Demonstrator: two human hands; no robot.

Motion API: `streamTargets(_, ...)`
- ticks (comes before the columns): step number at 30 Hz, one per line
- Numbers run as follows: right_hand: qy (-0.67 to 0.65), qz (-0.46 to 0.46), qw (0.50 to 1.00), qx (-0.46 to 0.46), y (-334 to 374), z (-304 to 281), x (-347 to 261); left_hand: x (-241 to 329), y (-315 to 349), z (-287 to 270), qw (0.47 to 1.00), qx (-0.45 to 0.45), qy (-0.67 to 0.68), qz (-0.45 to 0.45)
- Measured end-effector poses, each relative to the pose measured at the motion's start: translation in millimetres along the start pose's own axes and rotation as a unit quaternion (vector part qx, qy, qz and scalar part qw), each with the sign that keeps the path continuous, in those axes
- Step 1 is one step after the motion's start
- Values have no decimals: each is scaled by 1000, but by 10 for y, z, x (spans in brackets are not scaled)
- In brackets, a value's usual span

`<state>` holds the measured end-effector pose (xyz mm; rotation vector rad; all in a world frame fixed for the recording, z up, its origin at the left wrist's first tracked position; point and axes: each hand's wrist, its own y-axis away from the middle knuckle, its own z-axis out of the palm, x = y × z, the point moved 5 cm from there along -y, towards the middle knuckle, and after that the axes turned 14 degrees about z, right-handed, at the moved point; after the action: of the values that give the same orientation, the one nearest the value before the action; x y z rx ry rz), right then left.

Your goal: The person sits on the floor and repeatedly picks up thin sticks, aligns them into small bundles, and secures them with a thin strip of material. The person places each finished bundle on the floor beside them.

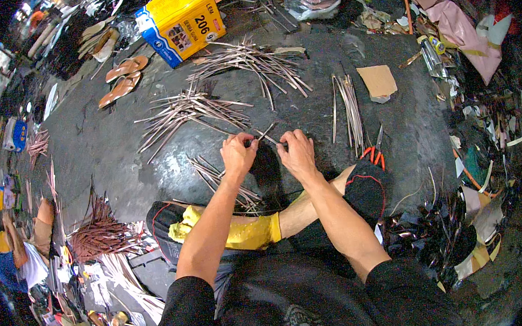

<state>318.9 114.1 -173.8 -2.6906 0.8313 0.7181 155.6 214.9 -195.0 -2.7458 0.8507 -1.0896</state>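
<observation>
I sit cross-legged on a dark floor mat, with both forearms reaching forward. Between my hands, two thin greyish strips cross each other. My left hand pinches one strip between thumb and forefinger. A short way to its right, my right hand pinches the end of the other strip. Beyond my left hand lie two loose piles of similar strips, a nearer pile and a farther pile. A smaller bunch of strips lies beside my left wrist, partly hidden by the forearm.
Scissors with orange handles lie by my right knee, near a narrow bundle of strips and a cardboard piece. A yellow box and brown sandals stand far ahead. Brown strips are heaped left; another person sits beyond.
</observation>
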Motion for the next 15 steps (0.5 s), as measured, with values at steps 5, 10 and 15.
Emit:
streamTargets(5,-36,28,999,-18,27,-141,5,-496,272,-901,977,27,168,-127)
streamTargets(10,-112,12,982,-150,198,-41,-252,-789,994,-1830,946,129,206,-216)
streamTargets(15,-147,-7,943,-298,674,263,-563,-751,1478,-1782,945,168,202,-192)
